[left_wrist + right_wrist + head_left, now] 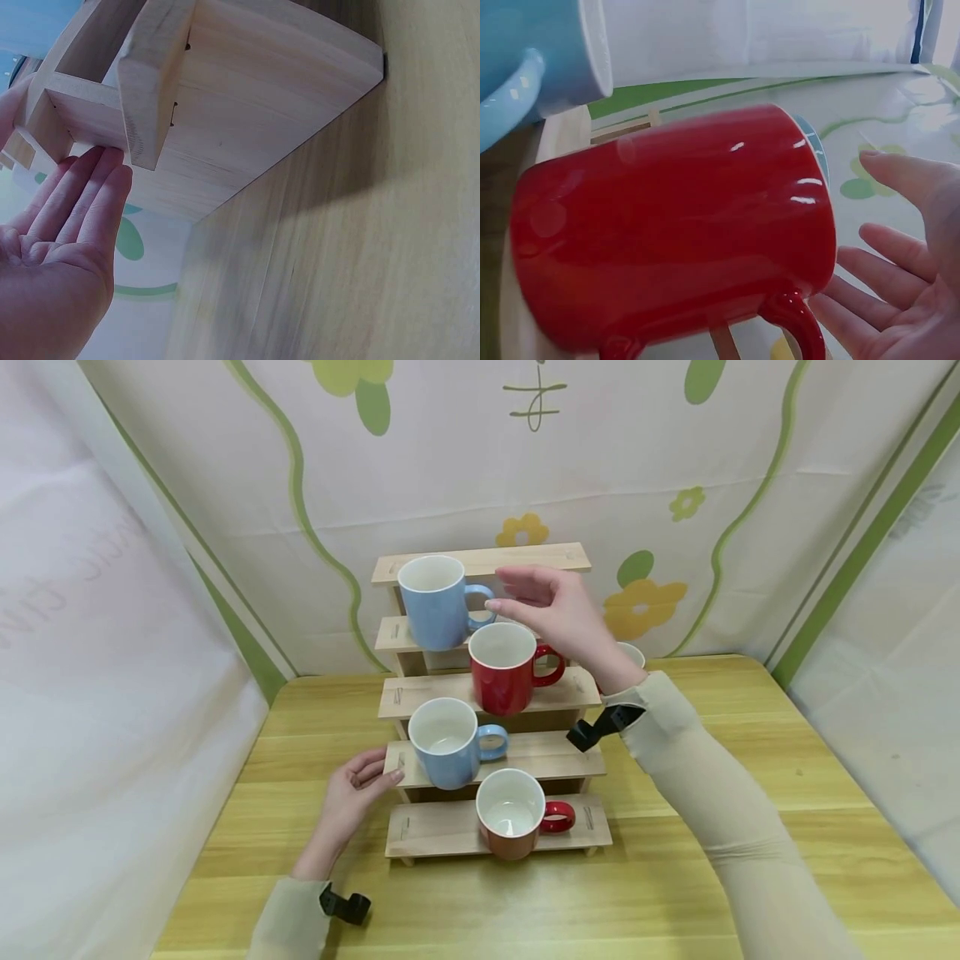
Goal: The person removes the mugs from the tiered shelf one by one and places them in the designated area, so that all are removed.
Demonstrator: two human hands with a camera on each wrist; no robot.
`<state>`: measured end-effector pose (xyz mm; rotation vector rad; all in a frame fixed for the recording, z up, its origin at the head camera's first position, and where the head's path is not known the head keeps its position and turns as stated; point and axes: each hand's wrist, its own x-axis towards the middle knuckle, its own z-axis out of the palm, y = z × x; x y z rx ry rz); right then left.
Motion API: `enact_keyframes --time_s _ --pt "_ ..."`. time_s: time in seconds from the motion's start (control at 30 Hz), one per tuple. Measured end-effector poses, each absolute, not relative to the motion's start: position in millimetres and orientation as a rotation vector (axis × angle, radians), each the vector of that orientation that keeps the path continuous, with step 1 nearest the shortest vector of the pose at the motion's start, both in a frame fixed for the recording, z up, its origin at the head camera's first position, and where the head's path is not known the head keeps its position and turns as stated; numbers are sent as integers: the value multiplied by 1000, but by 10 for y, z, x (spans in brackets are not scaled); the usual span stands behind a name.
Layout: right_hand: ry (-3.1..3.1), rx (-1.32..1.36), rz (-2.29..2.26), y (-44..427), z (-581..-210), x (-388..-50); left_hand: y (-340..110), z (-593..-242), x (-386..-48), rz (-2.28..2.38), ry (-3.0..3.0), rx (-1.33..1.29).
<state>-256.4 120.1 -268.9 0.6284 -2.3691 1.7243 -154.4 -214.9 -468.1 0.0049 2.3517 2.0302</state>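
Your left hand [352,793] pinches the left end of the rack [435,827], on the second tier up from the bench [247,827], thumb over the tier's edge. The upper blue mug [435,610] stands upright near the left end of the second tier from the top, handle toward the rack's right edge. Below it, the lower blue mug [450,764] stands on the tier your left hand holds. The upper red mug [501,681] and lower red mug [510,827] are on the third and bottom tiers, toward the middle. Your right hand [562,614] is nearer the upper blue mug, which lies to its left, handle facing you; its fingers are parted and grip nothing, and whether your thumb touches that handle cannot be told. Behind your right wrist, another mug [632,653] is partly hidden.
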Motion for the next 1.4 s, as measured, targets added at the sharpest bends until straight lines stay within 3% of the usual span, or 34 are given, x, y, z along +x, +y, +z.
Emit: enact_keyframes --time_s 0.4,1.4 --pt "-2502 566 1831 1059 -2661 -2809 -2149 -4679 -1534 2025 2354 7" --pt "-2586 537 1830 943 -2681 -2904 -2154 -4663 -1521 2003 2358 13"
